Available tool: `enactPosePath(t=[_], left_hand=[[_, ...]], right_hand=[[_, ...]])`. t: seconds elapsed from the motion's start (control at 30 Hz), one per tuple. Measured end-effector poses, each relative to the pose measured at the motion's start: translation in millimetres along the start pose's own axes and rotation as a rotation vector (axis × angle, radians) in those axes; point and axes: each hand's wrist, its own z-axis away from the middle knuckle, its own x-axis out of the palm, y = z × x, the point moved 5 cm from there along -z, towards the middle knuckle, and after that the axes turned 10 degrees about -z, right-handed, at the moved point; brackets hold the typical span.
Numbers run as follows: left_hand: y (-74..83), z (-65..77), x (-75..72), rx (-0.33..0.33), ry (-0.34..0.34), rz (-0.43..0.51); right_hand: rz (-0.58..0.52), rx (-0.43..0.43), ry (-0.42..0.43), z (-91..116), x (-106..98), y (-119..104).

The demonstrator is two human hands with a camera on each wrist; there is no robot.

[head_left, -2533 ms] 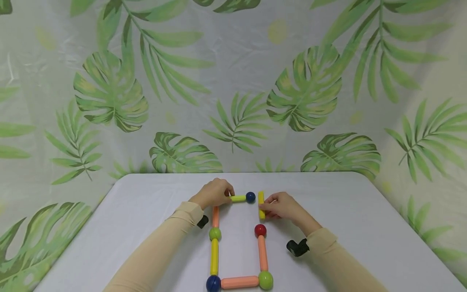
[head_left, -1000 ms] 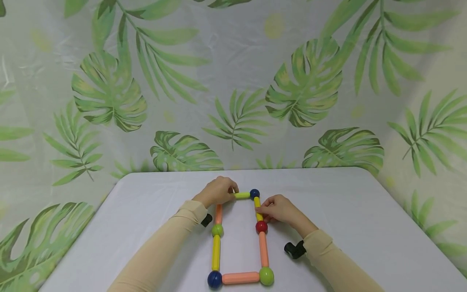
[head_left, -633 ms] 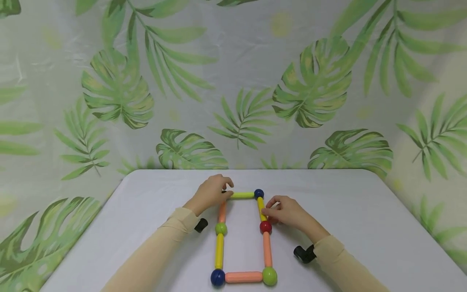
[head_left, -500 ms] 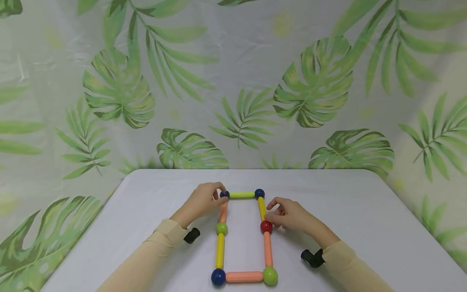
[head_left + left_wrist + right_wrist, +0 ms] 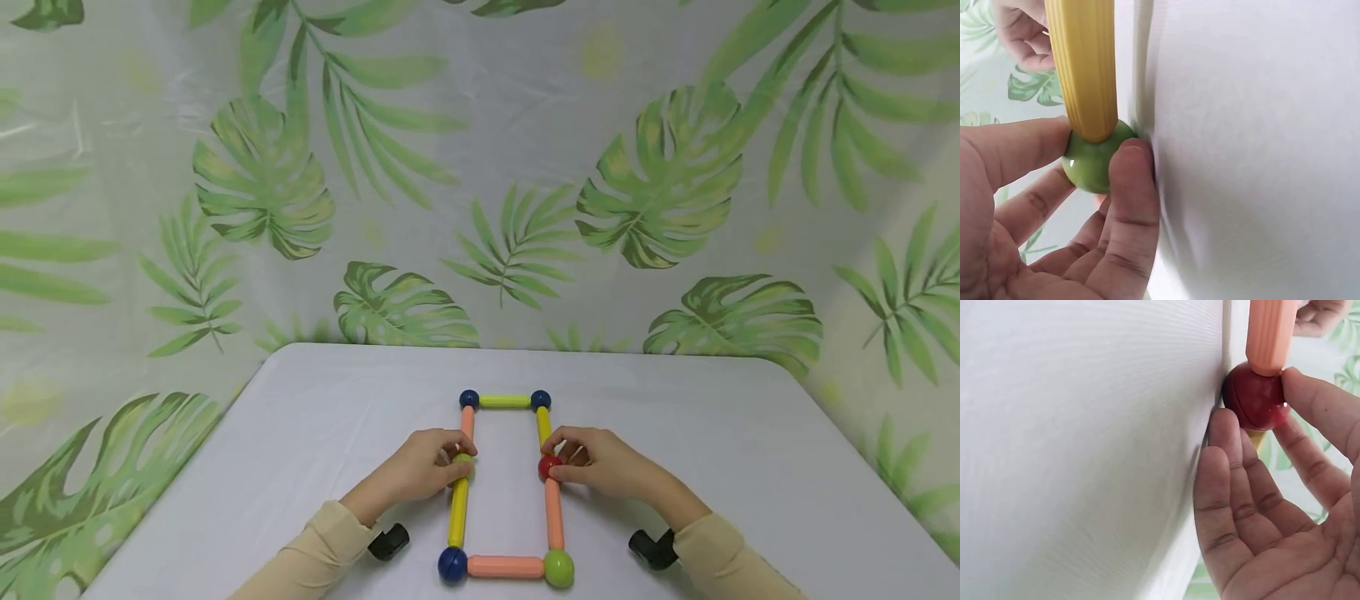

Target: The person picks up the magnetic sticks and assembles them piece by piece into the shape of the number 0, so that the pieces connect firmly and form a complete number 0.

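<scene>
Sticks and balls form a long rectangle flat on the table. My left hand (image 5: 426, 462) pinches the green ball (image 5: 1090, 165) halfway along the left side, between a salmon stick (image 5: 468, 422) and a yellow stick (image 5: 457, 515). Opposite it, my right hand (image 5: 611, 467) holds the red ball (image 5: 1254, 400) with thumb and fingers, between another yellow stick (image 5: 543, 427) and a salmon stick (image 5: 554, 517). At the far end a lime stick (image 5: 505, 401) joins two dark blue balls. The near end has a salmon stick (image 5: 506, 567) between a blue ball (image 5: 452, 565) and a green ball (image 5: 558, 569).
A white cloth covers the table (image 5: 675, 400), whose far edge meets a leaf-patterned backdrop (image 5: 510, 167). Black wrist cameras sit below both wrists, close over the cloth.
The right hand put a yellow stick between the far blue ball and the red ball, then slid down to the red ball. My left hand left the far left corner for the green ball.
</scene>
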Motion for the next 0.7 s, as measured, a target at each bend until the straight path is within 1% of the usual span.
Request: enactPosePath(t=[0.17,0.37,0.7], left_hand=[[0.1,-3.2,1.2,-0.018,0.033,0.007],[1.6,-10.3,4.2,-0.015,0.043,0.013],[9.9,-31.3,10.8,-0.018,0.035,0.035]], right_hand=[[0.003,0.013,0.025,-2.0,-0.9,0.5],[-0.002,0.022,0.054,-0.3,-5.9,5.4],[0.002,0.017,0.091,4.1,-24.8,18.9]])
